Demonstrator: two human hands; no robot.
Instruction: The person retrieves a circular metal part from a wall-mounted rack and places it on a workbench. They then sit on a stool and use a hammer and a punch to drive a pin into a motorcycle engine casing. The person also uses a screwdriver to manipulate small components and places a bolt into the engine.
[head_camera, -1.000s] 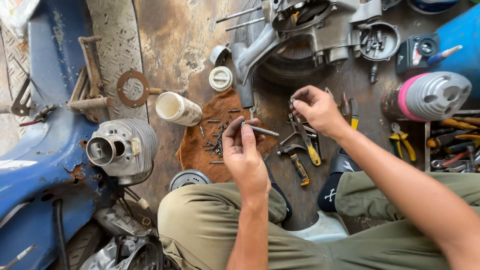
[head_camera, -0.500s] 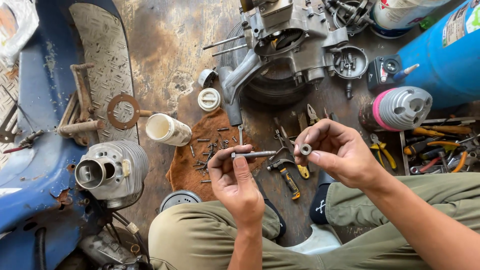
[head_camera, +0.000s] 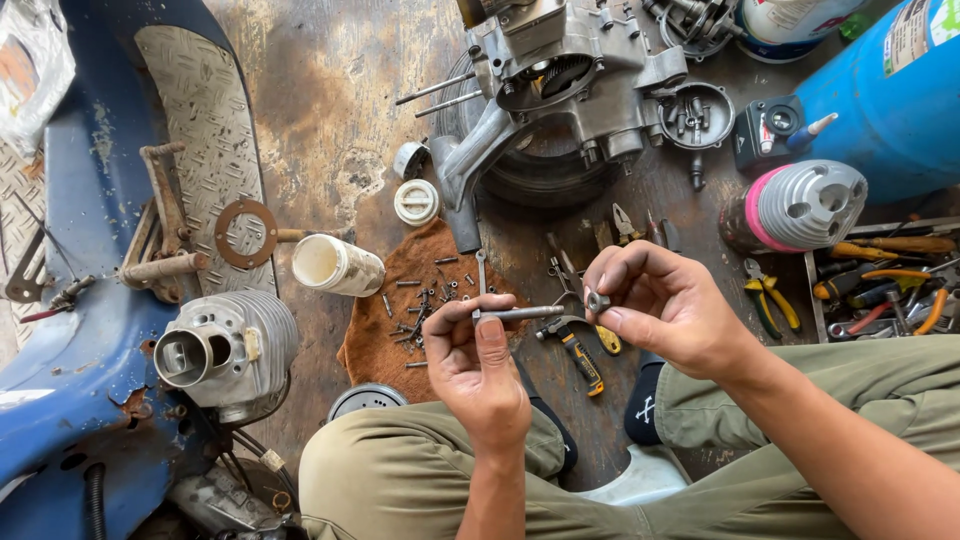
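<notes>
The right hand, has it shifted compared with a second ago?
Yes. The right hand has come off the tools on the floor, towards the left hand, and now holds a small nut beside the metal rod, judged against the brown cloth.

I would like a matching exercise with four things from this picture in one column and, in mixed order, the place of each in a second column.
1. long bolt
2. small nut
3. white cup
4. finned cylinder

a. lying on its side, left of the brown cloth
b. in the left hand
c. by the blue scooter body
d. in the right hand

Pairs: 1-b, 2-d, 3-a, 4-c
</notes>
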